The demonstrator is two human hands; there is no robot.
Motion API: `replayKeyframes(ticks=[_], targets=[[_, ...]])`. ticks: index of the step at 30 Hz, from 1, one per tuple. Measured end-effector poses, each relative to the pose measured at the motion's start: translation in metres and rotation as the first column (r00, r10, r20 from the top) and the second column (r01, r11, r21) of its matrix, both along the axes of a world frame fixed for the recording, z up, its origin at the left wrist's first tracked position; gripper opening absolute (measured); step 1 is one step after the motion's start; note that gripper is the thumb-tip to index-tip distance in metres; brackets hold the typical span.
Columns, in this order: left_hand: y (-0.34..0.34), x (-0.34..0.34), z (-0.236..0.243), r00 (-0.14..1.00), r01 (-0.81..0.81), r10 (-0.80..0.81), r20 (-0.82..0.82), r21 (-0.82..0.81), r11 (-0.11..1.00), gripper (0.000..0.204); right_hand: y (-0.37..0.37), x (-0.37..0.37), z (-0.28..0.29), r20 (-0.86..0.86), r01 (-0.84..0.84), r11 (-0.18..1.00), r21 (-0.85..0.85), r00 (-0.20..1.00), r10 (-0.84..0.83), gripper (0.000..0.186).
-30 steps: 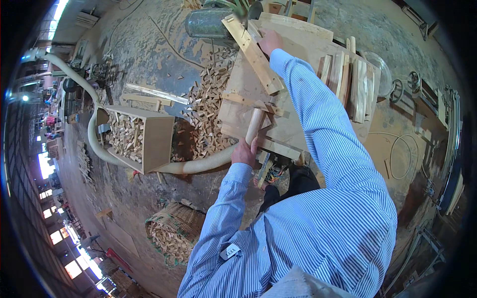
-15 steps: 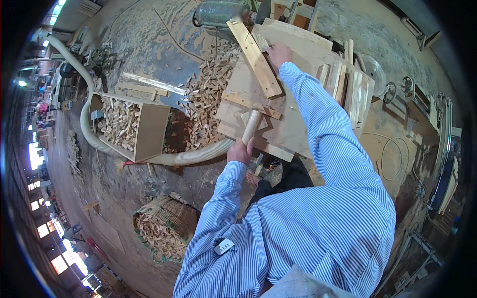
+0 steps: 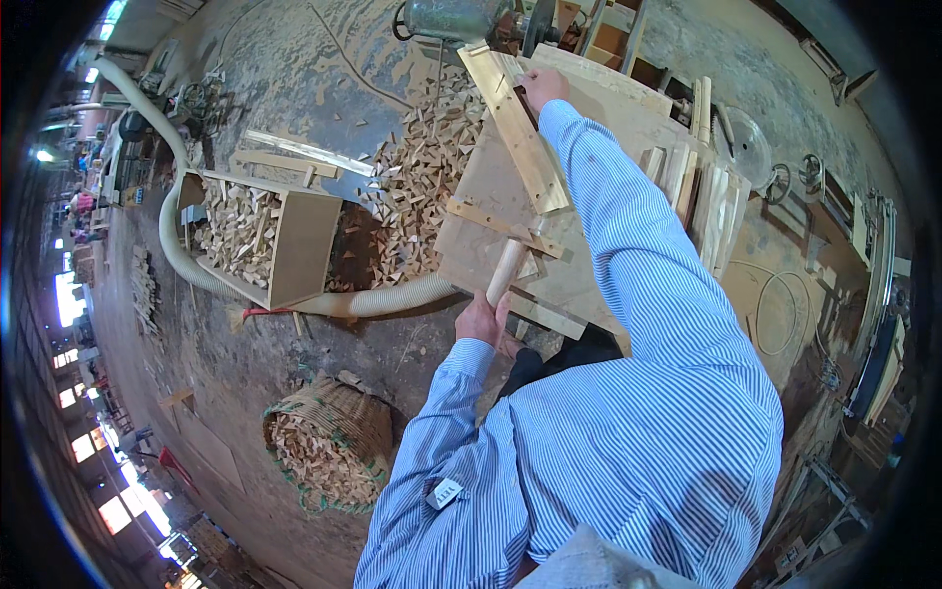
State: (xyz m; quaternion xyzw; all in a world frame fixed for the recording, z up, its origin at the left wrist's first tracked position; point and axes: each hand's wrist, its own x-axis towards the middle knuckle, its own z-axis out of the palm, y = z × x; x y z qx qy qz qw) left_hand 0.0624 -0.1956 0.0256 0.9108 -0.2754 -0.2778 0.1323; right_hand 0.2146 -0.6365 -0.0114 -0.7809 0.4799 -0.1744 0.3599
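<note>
My left hand [image 3: 479, 320] is wrapped round a thick, pale, round wooden rod [image 3: 506, 269] at the near edge of the work table. The rod's far end meets a drilled wooden strip [image 3: 498, 226] lying across the tabletop [image 3: 589, 226]. Small wood offcuts show beside that end. Farther off, my right hand [image 3: 546, 86] is at the right side of a long light board [image 3: 514, 128], close to its far end. Its fingers are bent and closed; what they hold is too hidden to name. Thin wood pieces [image 3: 508, 67] show beside those fingers.
Wood strips [image 3: 702, 196] are stacked at the table's right side. A round metal disc [image 3: 746, 147] stands beyond them. A green motor [image 3: 446, 18] is at the back. Offcuts [image 3: 422, 177] heap on the left, near a wooden box [image 3: 306, 250], a ribbed hose [image 3: 392, 297] and a wicker basket [image 3: 343, 417].
My right hand has moved farther away along the board, toward its far end. My left hand keeps its hold on the rod. The whole view has shifted slightly.
</note>
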Motion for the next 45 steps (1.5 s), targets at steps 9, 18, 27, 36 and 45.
replayKeyframes(ticks=[9,18,27,36,45], targets=[[-0.007,0.002,-0.010,0.999,-0.018,0.018,-0.043,-0.001,1.000,0.052,-0.014,0.007,-0.007,0.012,0.000,0.999,-0.050,1.000,0.000,0.027],[-0.067,0.017,-0.012,1.000,0.008,-0.007,-0.023,0.055,0.998,0.050,-0.069,0.021,-0.007,0.040,0.011,0.995,-0.095,0.999,-0.007,0.023],[-0.113,0.028,-0.019,1.000,-0.006,0.006,-0.003,-0.043,0.999,0.055,-0.124,0.038,-0.018,0.055,-0.014,0.987,-0.157,0.998,0.022,0.029],[-0.116,0.026,-0.022,1.000,0.018,-0.018,-0.007,0.005,1.000,0.061,-0.116,0.006,-0.016,-0.124,-0.071,0.981,-0.180,0.991,0.049,0.036],[-0.081,0.021,-0.015,0.999,-0.037,0.036,-0.011,-0.115,0.993,0.067,-0.058,-0.027,0.021,-0.086,-0.167,0.981,-0.100,0.984,0.158,0.054]])
